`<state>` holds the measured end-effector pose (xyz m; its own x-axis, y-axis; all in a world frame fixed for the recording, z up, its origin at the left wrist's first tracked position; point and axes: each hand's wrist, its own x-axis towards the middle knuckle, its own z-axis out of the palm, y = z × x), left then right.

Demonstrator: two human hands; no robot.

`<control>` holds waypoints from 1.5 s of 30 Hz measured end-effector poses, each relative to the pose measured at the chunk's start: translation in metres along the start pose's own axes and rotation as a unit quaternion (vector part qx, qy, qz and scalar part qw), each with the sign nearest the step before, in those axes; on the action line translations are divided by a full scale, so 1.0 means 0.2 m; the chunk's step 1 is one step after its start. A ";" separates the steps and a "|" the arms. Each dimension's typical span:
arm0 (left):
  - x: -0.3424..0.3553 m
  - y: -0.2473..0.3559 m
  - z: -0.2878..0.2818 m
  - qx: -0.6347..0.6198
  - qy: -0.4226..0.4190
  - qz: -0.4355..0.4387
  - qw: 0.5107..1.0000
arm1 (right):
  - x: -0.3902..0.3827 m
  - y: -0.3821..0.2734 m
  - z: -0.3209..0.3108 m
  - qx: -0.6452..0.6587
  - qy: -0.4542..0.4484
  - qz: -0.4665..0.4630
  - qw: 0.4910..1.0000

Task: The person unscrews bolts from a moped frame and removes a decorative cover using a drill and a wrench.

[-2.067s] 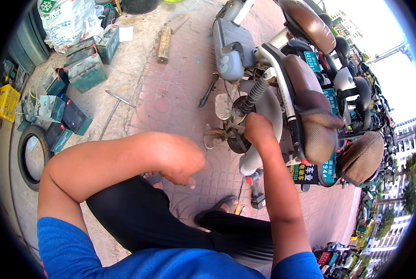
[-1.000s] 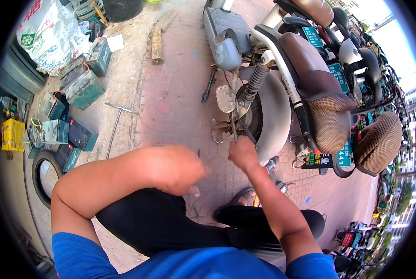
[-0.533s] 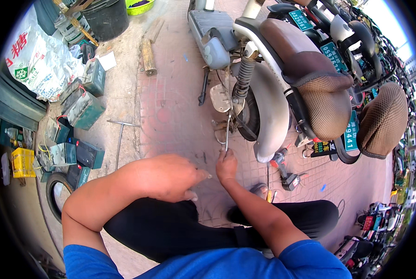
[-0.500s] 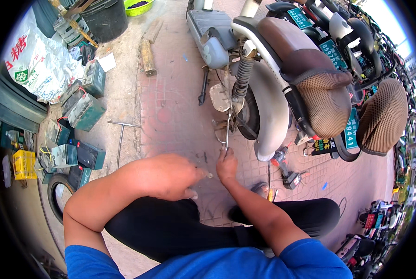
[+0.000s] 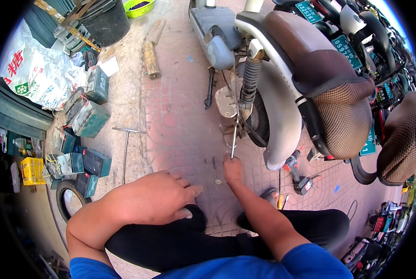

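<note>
My right hand (image 5: pixel 233 169) is closed around the lower end of a slim silver wrench (image 5: pixel 234 142). The tool runs up to the rear axle area of a scooter (image 5: pixel 280 116), beside its wheel; how its far end sits there is too small to tell. Bent across in front of me, my left arm ends in my left hand (image 5: pixel 164 197) above my knee. That hand is empty, its fingers loosely apart. On the paving between the hands lies a small pale round piece (image 5: pixel 218 182). Above the axle are a coil shock absorber (image 5: pixel 250 81) and a pale metal plate (image 5: pixel 225 102).
Right of the rear wheel lies a cordless drill (image 5: pixel 301 181), near a yellow-handled screwdriver (image 5: pixel 280 202). To the left are a T-handle wrench (image 5: pixel 126 149), several batteries (image 5: pixel 91 118), a tire (image 5: pixel 65 200) and a wooden log (image 5: pixel 151 60). More scooters (image 5: pixel 380 51) stand at right.
My left hand has drawn back toward my knee, farther from the small round piece. My right hand still grips the wrench at the axle. The view has shifted slightly.
</note>
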<state>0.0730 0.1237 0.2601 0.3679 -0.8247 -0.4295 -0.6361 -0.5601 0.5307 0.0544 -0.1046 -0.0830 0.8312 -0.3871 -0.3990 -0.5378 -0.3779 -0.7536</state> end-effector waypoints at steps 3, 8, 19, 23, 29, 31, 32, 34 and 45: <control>0.09 0.01 -0.03 0.030 -0.007 0.009 0.999 | 0.07 0.14 0.13 0.035 0.060 -0.048 0.996; 0.16 0.05 -0.05 0.035 -0.047 -0.017 0.998 | 0.00 0.17 0.06 0.117 -0.100 0.087 0.984; 0.03 0.08 0.04 0.034 -0.070 -0.028 0.997 | 0.06 -0.07 -0.64 -0.039 -0.154 -0.285 0.945; 0.03 0.06 0.03 0.027 -0.049 -0.032 0.998 | 0.22 -0.20 -0.70 -0.150 -0.201 -0.317 0.915; 0.04 0.01 0.04 0.031 -0.050 -0.017 0.998 | 0.46 -0.39 -0.81 -0.393 -0.264 -0.387 0.791; -0.02 -0.03 0.06 0.022 -0.065 -0.047 0.997 | 0.29 -0.60 -0.75 -0.556 -0.281 -0.435 0.650; -0.03 -0.03 0.07 0.021 -0.061 -0.046 0.997 | 0.20 -0.67 -0.73 -0.647 -0.276 -0.444 0.556; -0.05 -0.04 0.07 0.020 -0.054 -0.041 0.998 | 0.18 -0.57 -0.69 -0.644 -0.236 -0.387 0.617; -0.02 -0.09 0.09 -0.021 -0.051 0.026 0.998 | -0.04 -0.15 -0.45 -0.258 0.009 -0.213 0.942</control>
<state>0.0707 0.1397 0.2388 0.2626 -0.8421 -0.4710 -0.6228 -0.5208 0.5839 0.0510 -0.1665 -0.0096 0.9872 -0.1204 -0.1049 -0.1566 -0.8590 -0.4874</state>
